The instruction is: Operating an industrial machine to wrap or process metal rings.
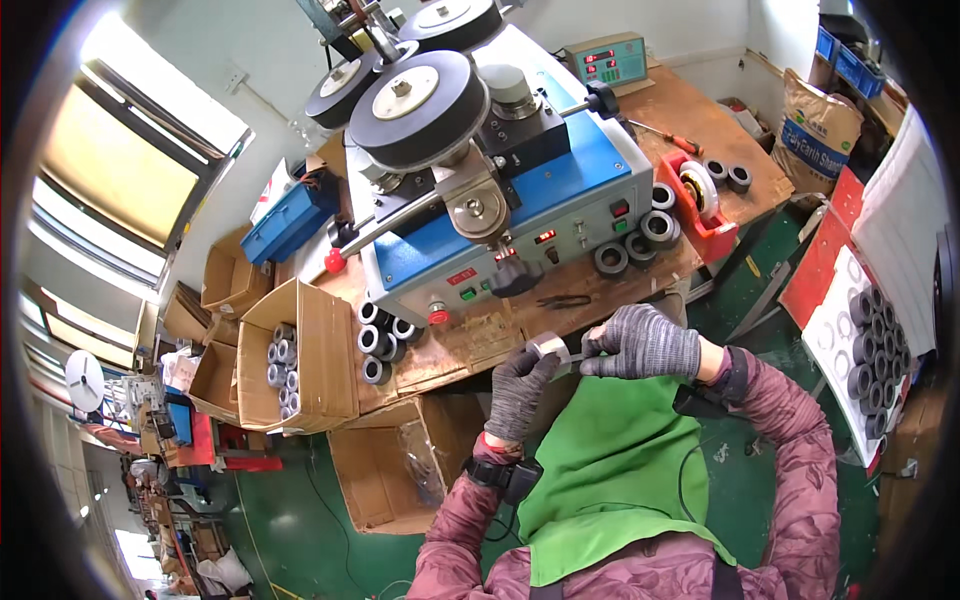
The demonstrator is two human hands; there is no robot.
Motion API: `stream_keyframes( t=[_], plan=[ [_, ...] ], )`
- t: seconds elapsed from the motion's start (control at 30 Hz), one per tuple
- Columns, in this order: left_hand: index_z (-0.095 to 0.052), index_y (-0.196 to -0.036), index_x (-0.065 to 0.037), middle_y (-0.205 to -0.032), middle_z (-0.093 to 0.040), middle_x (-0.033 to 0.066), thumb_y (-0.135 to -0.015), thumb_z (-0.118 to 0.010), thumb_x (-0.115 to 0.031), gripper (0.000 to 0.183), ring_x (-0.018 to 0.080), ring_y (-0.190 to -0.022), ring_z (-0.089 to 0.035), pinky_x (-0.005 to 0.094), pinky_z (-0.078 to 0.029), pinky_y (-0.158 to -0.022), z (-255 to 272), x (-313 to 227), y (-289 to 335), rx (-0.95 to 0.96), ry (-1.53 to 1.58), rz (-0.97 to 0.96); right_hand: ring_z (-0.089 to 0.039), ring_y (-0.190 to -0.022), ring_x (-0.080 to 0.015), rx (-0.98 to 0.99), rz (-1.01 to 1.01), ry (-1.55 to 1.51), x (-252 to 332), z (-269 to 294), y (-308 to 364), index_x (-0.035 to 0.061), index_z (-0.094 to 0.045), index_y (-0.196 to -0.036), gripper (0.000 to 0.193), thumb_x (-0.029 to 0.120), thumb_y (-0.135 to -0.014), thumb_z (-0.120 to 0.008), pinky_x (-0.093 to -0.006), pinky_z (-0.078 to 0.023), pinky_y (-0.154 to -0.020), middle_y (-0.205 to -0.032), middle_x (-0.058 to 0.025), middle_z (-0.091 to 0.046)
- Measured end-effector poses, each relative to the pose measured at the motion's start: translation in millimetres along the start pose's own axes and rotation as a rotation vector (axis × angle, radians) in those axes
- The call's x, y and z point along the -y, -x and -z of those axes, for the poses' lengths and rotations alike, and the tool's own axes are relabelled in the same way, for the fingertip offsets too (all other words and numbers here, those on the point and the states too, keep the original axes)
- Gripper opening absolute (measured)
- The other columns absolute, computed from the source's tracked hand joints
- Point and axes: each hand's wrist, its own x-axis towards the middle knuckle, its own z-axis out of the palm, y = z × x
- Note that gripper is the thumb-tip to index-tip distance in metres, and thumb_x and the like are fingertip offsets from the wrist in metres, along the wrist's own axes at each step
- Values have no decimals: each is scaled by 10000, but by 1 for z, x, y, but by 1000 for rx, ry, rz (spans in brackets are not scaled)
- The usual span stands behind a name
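My left hand (517, 398), in a dark grey knit glove, grips a pale, shiny ring-shaped piece (549, 347) in front of the bench edge. Close to the right side of that ring is my right hand (645, 345), in a lighter grey glove. Its fingertips are pinched together at a thin, light strip or edge (575, 358), too small to tell apart from the ring. Just beyond both hands, dark tweezers or small pliers (565, 300) lie on the wooden bench (480, 345). Below the hands hangs a green apron (620, 460).
A blue-and-white machine with large dark wheels (418, 108) stands on the bench. Dark rings (375, 340) sit at its left, more rings (640, 245) and a red tape dispenser (705, 205) at its right. A cardboard box (320, 350) holds wrapped rings; a tilted board (855, 330) carries more.
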Motion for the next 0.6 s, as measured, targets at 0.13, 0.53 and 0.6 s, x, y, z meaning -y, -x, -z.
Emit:
stream_keyframes(
  t=[0.13,0.53,0.6],
  plan=[
    [-645,-1045,41,-1074,-593,76,-850,-633,-104,244,121,-931,-569,252,-454,-812,-18,-23,22,26,13,-2,-591,-638,-361,-5,-61,162,9,-11,-1,76,-649,-767,345,417,-806,-626,-441,-465,-601,-631,-166,-586],
    [-608,-1140,1,-981,-645,40,-855,-640,-130,315,99,-880,-562,256,-461,-814,-9,-22,36,52,163,82,-630,-919,-342,-20,-106,-59,-21,-15,13,15,-543,-1111,428,244,-780,-689,-395,-495,-804,-945,-188,-650],
    [-624,-1093,1,-959,-640,36,-846,-657,-153,293,93,-857,-552,254,-460,-796,-11,-20,39,49,206,131,-636,-920,-328,-20,-127,-46,-16,-23,6,3,-552,-1108,441,249,-771,-698,-386,-499,-801,-952,-187,-653]
  ],
)
